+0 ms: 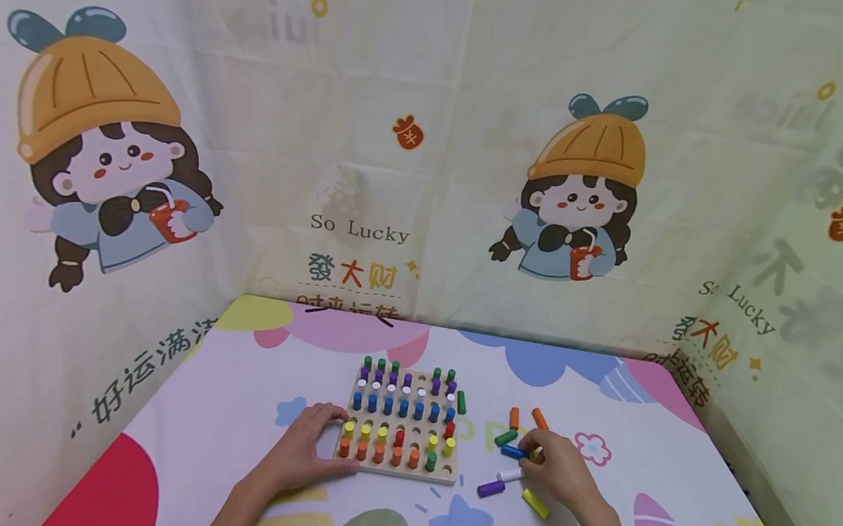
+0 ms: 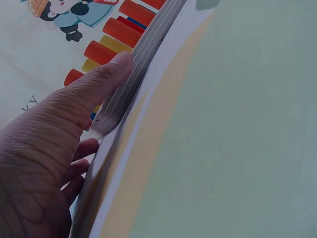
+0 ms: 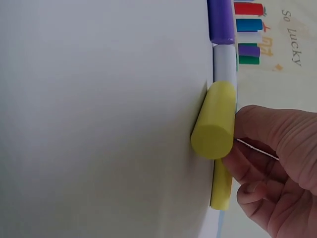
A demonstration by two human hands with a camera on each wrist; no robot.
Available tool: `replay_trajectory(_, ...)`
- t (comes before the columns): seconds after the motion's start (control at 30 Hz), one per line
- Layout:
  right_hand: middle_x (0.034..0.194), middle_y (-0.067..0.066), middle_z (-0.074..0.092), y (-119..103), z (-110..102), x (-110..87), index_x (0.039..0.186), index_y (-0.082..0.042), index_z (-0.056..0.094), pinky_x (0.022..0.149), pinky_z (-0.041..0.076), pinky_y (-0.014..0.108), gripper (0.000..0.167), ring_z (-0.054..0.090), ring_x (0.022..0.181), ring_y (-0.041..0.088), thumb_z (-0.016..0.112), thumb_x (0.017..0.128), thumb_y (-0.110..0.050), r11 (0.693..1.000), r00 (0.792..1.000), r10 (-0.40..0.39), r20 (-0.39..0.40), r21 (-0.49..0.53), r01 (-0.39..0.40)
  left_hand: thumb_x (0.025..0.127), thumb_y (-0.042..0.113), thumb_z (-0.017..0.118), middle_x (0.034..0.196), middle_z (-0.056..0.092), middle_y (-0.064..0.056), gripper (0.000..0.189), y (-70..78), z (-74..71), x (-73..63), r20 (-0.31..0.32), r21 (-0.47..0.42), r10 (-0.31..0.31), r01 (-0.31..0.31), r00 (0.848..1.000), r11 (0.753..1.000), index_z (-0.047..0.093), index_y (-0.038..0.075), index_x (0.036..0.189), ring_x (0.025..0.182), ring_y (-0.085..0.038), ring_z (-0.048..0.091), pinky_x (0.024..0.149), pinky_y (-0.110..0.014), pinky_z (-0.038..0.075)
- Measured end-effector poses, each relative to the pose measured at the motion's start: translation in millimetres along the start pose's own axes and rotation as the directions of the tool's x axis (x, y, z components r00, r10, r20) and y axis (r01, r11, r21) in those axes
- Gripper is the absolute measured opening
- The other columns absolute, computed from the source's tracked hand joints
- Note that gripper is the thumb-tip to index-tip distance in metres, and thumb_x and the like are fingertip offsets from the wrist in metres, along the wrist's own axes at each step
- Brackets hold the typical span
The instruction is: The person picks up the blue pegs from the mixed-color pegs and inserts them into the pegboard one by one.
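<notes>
A wooden pegboard (image 1: 396, 471) carries rows of coloured pegs, with orange pegs (image 1: 379, 453) along the near edge. My left hand (image 1: 308, 445) holds its near left corner, thumb on the near edge and fingers by the left side. Over loose pegs on the right is my right hand (image 1: 562, 467), thumb and fingertips lowered beside a blue peg (image 1: 513, 452) and a white peg (image 1: 511, 475). In the right wrist view a yellow peg (image 3: 214, 121) lies in front of those fingertips, hiding what they touch. Another yellow peg (image 3: 221, 186) shows behind it.
Around the right hand lie a purple peg (image 1: 491, 489), a green peg (image 1: 506, 438) and two orange pegs, one (image 1: 514, 418) nearer the board. One more green peg (image 1: 461, 402) lies against the board's right side. Printed curtains (image 1: 444, 173) stand behind the table.
</notes>
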State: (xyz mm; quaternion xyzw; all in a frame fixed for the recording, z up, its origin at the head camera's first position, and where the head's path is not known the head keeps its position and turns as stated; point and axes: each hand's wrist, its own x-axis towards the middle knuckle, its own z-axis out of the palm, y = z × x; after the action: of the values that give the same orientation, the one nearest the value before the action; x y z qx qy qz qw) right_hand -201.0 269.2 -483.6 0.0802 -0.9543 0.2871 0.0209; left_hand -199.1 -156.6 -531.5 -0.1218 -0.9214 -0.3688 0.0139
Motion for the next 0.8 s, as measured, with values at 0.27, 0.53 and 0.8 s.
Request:
replay_trajectory(0.27, 0.08, -0.006, 0.065, 4.3, -0.4, -0.6, 0.089, -0.011, 0.071, 0.062, 0.048, 0.023, 0.017, 0.054, 0.07, 0.011, 0.082, 0.081, 0.0, 0.997, 0.997, -0.076, 0.018, -0.023, 0.076, 0.07, 0.068, 0.084, 0.136, 0.055, -0.003, 0.077, 1.3, -0.4, -0.3, 0.008, -0.012, -0.019, 0.019, 1.0, 1.0, 0.057, 0.026, 0.128, 0.132, -0.029, 0.048, 0.112, -0.062, 0.039)
replay_trajectory(0.53, 0.083, -0.006, 0.065, 4.2, 0.5, -2.5, 0.091, -0.013, 0.071, 0.063, 0.048, 0.023, 0.017, 0.053, 0.07, 0.01, 0.082, 0.082, -0.003, 0.999, 0.999, -0.047, 0.019, -0.015, 0.047, 0.071, 0.067, 0.084, 0.137, 0.054, -0.003, 0.077, 2.4, -0.4, -0.8, 0.01, -0.006, -0.019, 0.019, 1.0, 1.0, 0.056, 0.026, 0.129, 0.133, -0.03, 0.047, 0.112, -0.063, 0.038)
replay_trajectory(0.8, 0.086, -0.004, 0.068, 4.4, -0.5, -3.9, 0.096, -0.011, 0.072, 0.066, 0.053, 0.021, 0.016, 0.058, 0.076, 0.012, 0.079, 0.083, -0.005, 0.995, 0.998, -0.061, 0.011, 0.078, 0.06, 0.07, 0.066, 0.084, 0.135, 0.055, -0.002, 0.077, 3.8, -1.8, -2.0, 0.006, -0.008, -0.016, 0.016, 1.0, 1.0, 0.056, 0.025, 0.129, 0.132, -0.028, 0.048, 0.113, -0.061, 0.039)
